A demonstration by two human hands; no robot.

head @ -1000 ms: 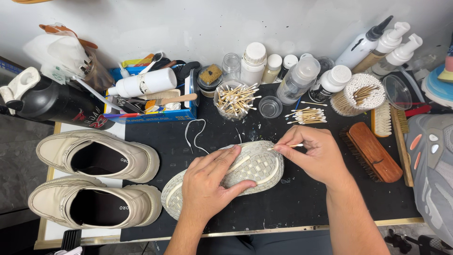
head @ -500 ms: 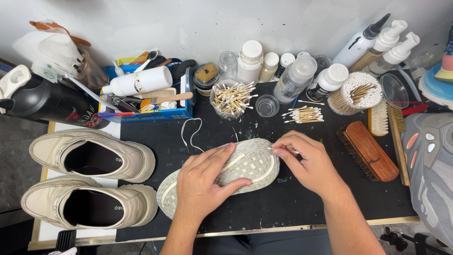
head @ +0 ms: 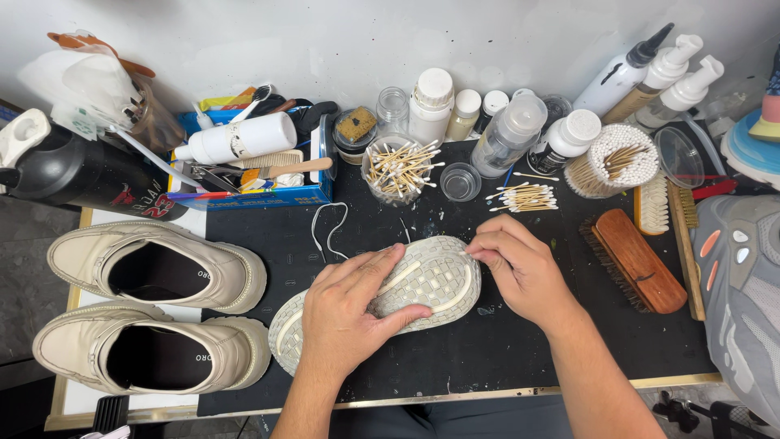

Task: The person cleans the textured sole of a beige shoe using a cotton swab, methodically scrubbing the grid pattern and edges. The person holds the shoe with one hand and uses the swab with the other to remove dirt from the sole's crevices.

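Surface: black work mat (head: 504,341) covers most of the table (head: 122,398), with a pale strip of tabletop exposed at the left. A white wall (head: 366,41) stands directly behind; grey floor shows past the left edge.

Shoe (head: 406,293): one, pale, lying sole up at mid-mat, toe end to the right. The sole has a woven square tread with cream bars. The left hand (head: 345,313) lies flat over its middle, fingers spread and thumb along the near edge, pressing it down; this grip is a hold on the shoe. The right hand (head: 520,268) sits at the toe end, fingertips pinched on a cotton swab (head: 470,255) whose tip meets the sole edge; only a short bit of the swab shows.

Counts:
- Cream loafers (head: 154,272): two, upright, side by side on the left.
- Grey sneaker (head: 743,301): one, at the right edge.
- Wooden brush (head: 638,260): one, bristles down, right of the right hand. Two further brushes (head: 670,207) lie beyond it.
- Swab holders: one glass jar (head: 398,175), one round tub (head: 613,158); a loose pile of swabs (head: 524,197) lies between them.
- Blue box of tools (head: 260,175): one, a white bottle lying across it.
- Black flask (head: 81,175): one, on its side.
- Spout bottles (head: 658,73): three, leaning on the wall at upper right.
- White lace (head: 329,228): one loop, behind the shoe.
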